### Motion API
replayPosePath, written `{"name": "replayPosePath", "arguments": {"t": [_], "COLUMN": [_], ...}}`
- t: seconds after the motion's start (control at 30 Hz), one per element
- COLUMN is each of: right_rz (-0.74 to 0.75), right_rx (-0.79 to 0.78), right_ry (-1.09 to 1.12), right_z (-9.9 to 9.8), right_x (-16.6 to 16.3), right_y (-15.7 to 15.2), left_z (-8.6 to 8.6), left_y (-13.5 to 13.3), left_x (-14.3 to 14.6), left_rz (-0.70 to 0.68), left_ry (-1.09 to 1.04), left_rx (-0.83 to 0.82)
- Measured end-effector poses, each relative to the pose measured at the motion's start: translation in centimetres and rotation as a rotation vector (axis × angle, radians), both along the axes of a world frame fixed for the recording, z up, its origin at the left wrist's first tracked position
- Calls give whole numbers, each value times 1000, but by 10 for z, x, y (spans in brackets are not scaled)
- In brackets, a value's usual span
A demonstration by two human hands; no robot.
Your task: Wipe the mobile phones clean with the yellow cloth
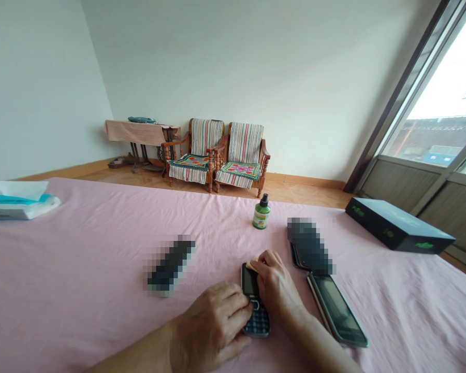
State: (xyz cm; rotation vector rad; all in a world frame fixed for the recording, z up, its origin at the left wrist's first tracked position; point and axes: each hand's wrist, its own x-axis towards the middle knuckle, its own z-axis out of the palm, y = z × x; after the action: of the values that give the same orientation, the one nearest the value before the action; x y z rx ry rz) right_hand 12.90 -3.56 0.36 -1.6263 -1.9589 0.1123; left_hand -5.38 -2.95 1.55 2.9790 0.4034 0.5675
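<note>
A dark keypad mobile phone (pixel 261 320) lies face up on the pink sheet in front of me, its small screen toward the far end. My left hand (pixel 213 326) grips its left side, with curled fingertips on the edge and keys. Pinched in my right hand (pixel 277 285) is a small pale yellow cloth (pixel 251 264), which touches the top of the phone. My right fingers cover part of the screen. Just beyond stands a green spray bottle (pixel 261 213) with a black top.
On the right lie a touchscreen phone (pixel 339 308) and a blurred dark object (pixel 310 246). Another blurred, phone-like object (pixel 171 265) is on the left. A black box (pixel 399 225) and a tissue pack (pixel 19 206) rest on the pink sheet (pixel 101 248). Two chairs (pixel 241 150) stand by the wall.
</note>
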Motion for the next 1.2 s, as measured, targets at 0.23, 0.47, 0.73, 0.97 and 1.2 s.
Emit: {"name": "replayPosePath", "arguments": {"t": [0.23,0.47,0.73,0.97,1.2], "right_rz": [95,167,188,243,188], "right_rx": [-1,42,37,-19,31], "right_ry": [117,165,195,225,154], "right_z": [-5,-7,-5,-1,-1], "right_x": [-9,-18,-12,-11,-9], "right_y": [-10,-2,0,-12,1], "left_z": [-5,-9,-13,-15,-13], "left_y": [0,3,-1,0,-2], "left_x": [1,-1,-2,-2,-3], "left_rz": [38,41,66,50,69], "left_ry": [19,-102,-132,-138,-84], "left_rx": [29,50,85,75,61]}}
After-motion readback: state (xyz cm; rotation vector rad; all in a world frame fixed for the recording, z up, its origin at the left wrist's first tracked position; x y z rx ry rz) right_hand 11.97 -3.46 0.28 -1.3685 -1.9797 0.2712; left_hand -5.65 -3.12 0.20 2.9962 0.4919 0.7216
